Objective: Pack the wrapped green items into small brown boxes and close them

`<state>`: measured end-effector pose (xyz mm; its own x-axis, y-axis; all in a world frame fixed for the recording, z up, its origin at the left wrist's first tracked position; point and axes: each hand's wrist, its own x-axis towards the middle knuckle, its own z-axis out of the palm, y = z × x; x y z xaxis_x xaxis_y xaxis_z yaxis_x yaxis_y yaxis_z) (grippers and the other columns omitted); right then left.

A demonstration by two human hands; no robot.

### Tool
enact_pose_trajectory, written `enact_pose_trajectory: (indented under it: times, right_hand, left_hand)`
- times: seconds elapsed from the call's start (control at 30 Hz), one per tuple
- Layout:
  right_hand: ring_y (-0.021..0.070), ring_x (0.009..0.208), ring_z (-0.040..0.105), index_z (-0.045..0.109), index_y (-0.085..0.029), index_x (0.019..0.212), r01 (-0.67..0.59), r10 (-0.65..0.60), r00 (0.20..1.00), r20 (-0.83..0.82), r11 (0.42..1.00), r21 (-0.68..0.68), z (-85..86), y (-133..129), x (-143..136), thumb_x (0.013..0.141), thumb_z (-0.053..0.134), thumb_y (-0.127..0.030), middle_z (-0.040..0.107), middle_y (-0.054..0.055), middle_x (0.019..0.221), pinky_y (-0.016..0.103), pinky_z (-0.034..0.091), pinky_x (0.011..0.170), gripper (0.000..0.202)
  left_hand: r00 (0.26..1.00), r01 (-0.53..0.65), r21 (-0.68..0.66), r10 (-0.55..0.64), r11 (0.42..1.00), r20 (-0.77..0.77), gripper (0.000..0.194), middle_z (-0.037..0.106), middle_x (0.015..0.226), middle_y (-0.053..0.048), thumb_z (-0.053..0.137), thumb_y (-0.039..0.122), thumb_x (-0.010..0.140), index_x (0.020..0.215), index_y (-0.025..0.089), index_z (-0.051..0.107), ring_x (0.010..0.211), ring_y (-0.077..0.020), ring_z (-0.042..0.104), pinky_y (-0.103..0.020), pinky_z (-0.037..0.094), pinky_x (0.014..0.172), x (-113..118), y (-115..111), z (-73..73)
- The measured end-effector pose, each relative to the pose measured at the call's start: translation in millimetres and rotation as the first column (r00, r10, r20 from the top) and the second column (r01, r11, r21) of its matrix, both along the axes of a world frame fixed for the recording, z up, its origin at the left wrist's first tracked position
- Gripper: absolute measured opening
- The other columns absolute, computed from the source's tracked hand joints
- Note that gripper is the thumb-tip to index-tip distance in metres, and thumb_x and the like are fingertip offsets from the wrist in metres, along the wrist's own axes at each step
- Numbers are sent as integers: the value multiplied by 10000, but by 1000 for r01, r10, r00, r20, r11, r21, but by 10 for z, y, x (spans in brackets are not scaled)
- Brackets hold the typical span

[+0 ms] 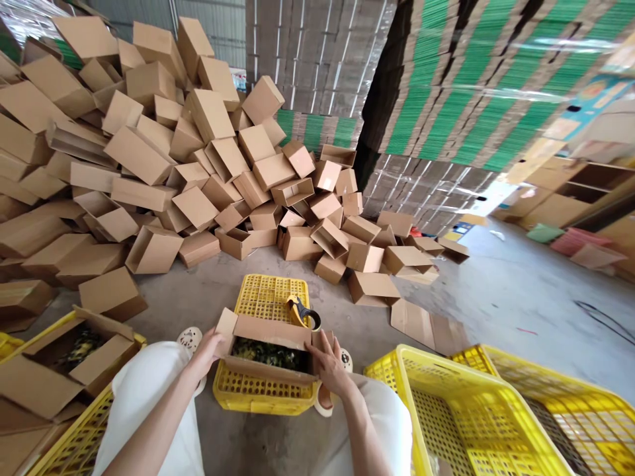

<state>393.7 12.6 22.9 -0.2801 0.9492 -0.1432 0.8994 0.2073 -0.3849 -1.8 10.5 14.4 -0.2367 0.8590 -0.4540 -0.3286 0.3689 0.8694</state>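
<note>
With left fingers [217,338] and right fingers [325,357] grasping tan cardboard end flaps [227,326] at nine and three o'clock, press evenly, without skewing the open oblong box [272,330].

From where I watch, the left hand [209,350] holds a raised end flap of the open cardboard box [272,347], and the right hand [331,362] touches its other end. Dark, shiny contents [268,354] show inside. The box sits on a perforated yellow crate [265,396]; a tape dispenser [301,312] lies just beyond it. I see many empty cartons [208,116] heaped on the grey floor [476,291].
</note>
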Motion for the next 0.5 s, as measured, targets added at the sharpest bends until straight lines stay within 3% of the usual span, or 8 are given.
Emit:
enact_pose_trajectory:
  times: [0.13,0.2,0.3,0.37,0.5]
  right_hand:
    - [465,1669,30,363,-438,1661,24,-15,999,42,978,-208,90,-82,101,668,776,-165,134,36,1829,639,254,1287,1110]
    - [487,1663,55,358,-423,1668,32,-24,999,34,967,-252,159,-86,90,661,866,-304,135,56,1828,645,250,1285,1135]
    - [393,1670,176,559,-311,1582,41,-42,999,-1,987,-155,250,-70,-43,860,746,-512,303,115,1782,589,157,1333,772]
    - [357,1650,258,678,-281,1469,111,-111,994,5,993,-43,273,-76,-179,940,656,-530,431,113,1720,557,176,1339,586]
    - [430,1619,257,722,-329,1347,304,-313,947,72,946,114,249,-143,-407,959,630,-471,471,28,1693,625,330,1252,423]
  left_hand:
    - [1000,13,-1,-13,1000,-5,353,779,826,-32,651,270,588,937,224,679,739,-217,734,-253,504,566,-2,-32,40]
    - [1000,27,-1,-27,1000,2,351,791,853,-49,658,272,588,935,220,681,775,-233,753,-260,519,579,1,-30,46]
    - [1000,31,-19,-31,999,-4,354,803,855,-53,667,266,596,945,215,687,752,-233,765,-257,533,566,2,-12,28]
    - [999,46,-18,-46,999,-7,352,808,852,-52,667,261,609,956,212,690,743,-235,773,-258,543,561,-1,2,1]
    - [995,97,2,-97,995,-12,431,834,975,-91,665,262,662,1086,202,709,855,-270,804,-287,585,609,0,26,-52]
